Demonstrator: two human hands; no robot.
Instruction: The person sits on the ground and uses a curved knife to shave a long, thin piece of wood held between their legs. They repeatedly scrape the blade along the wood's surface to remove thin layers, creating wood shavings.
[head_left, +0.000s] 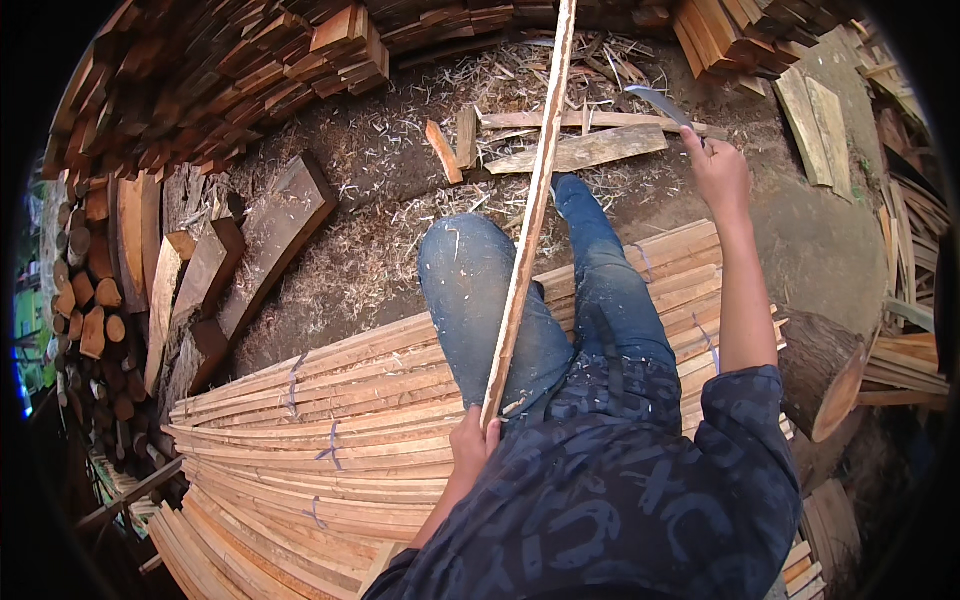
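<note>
A long, narrow wooden strip (541, 180) with rough bark-like edges slants from my lap up past the far edge of the view, lying across my left thigh. Its near end is gripped by my left hand (472, 445), fingers wrapped round it at my hip. Out to the right, my right hand (722, 180) is closed on the handle of a knife with a curved blade (658, 102). The blade points left and away, apart from the strip. The fist hides most of the handle.
Bundles of long strips (380, 435), tied with bluish string, lie beneath me. Wood shavings (370, 225) and loose offcuts (580, 150) litter the ground ahead. Stacked lumber (230, 80) stands far left, thick beams (275, 240) at left, and a cut log (825, 375) at right.
</note>
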